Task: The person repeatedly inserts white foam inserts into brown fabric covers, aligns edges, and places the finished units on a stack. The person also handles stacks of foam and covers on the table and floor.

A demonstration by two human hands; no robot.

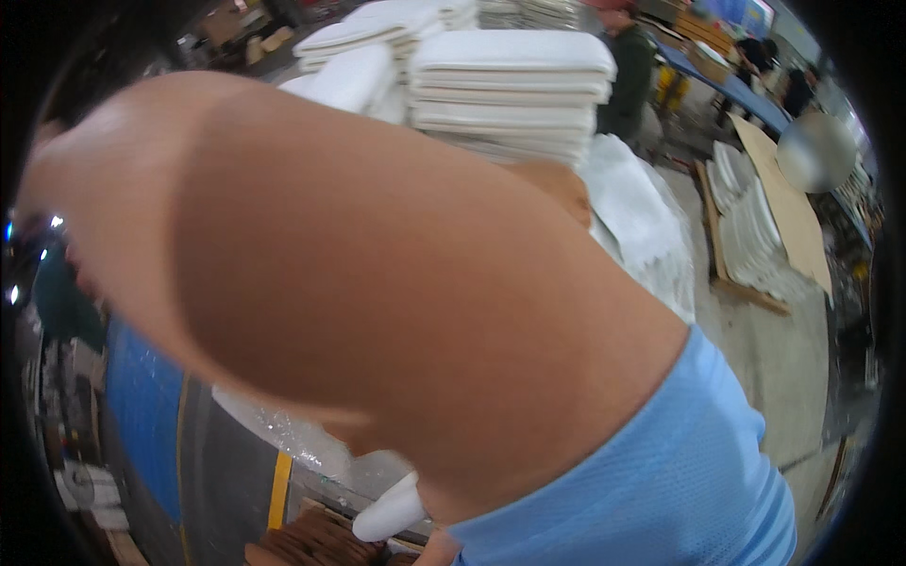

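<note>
A: What kind of place is it?

B: A busy workroom with a grey floor [769, 368]. At the upper right, people in dark clothing are near a long blue table [731, 87], and a person in dark green [625, 80] stands closer, beside the white goods.

A: And along the right side?

B: A tan board [785, 212] leans beside white stacked pieces [746, 222], with wooden lengths at their edge.

A: What fills the middle?

B: The wearer's bare arm [406, 255], apparently the right, very close to the camera. It slants from a light-blue sleeve [661, 462] at lower right toward the upper left.

A: What are the hands doing?

B: The right hand cannot be made out in the blur at the dark left rim, so its opening and any hold cannot be told. The left hand cannot be seen either.

A: Where are the white goods?

B: A stack of folded white sheets [514, 80] rises just beyond the arm, with another white pile [377, 33] to its left. Below the arm lie clear plastic [283, 424], a rounded white piece [392, 511] and brown slats [311, 542].
</note>
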